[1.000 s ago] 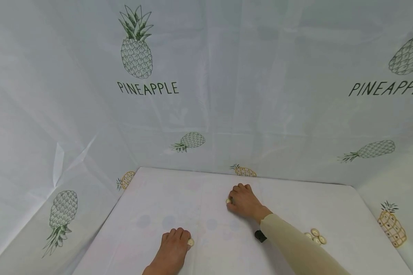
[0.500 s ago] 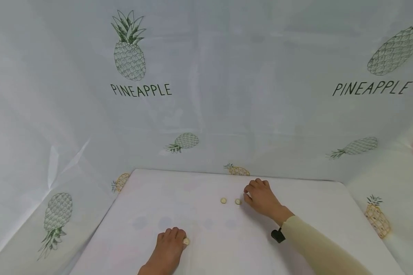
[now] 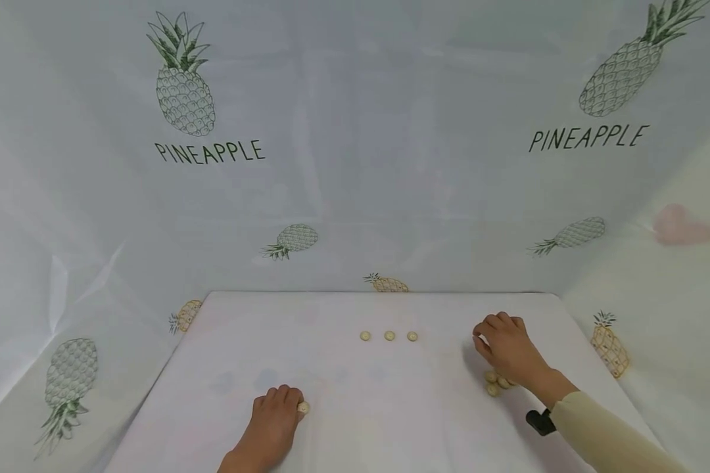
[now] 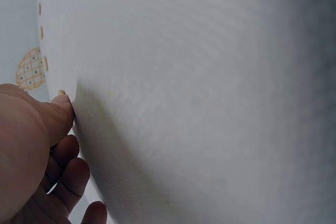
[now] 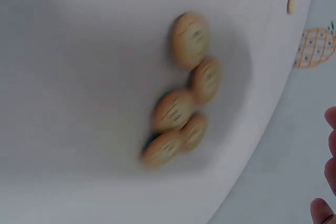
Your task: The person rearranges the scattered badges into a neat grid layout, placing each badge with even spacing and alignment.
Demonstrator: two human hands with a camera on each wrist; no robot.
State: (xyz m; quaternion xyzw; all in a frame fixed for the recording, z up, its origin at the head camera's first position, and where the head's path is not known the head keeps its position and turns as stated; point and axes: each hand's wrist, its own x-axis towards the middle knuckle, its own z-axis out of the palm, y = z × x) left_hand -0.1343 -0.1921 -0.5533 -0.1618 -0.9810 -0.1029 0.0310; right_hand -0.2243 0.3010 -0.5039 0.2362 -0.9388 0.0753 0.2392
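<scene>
Five piled discs (image 5: 175, 109) have the right hand (image 3: 507, 348) nearer, parted fingers just beyond (left hand (image 3: 270, 420) seemingly pinching another disc (image 3: 304, 408)).

The discs (image 5: 176, 111) are looking like smooth, matt wood, though blur is leaving this unsure. The tabletop (image 3: 384, 420) is showing a matt, finely woven, clothlike surface; the hanging sheet (image 3: 361, 151) is giving a faint sheen; the sleeve (image 3: 606, 432) is appearing as matt cloth.
</scene>
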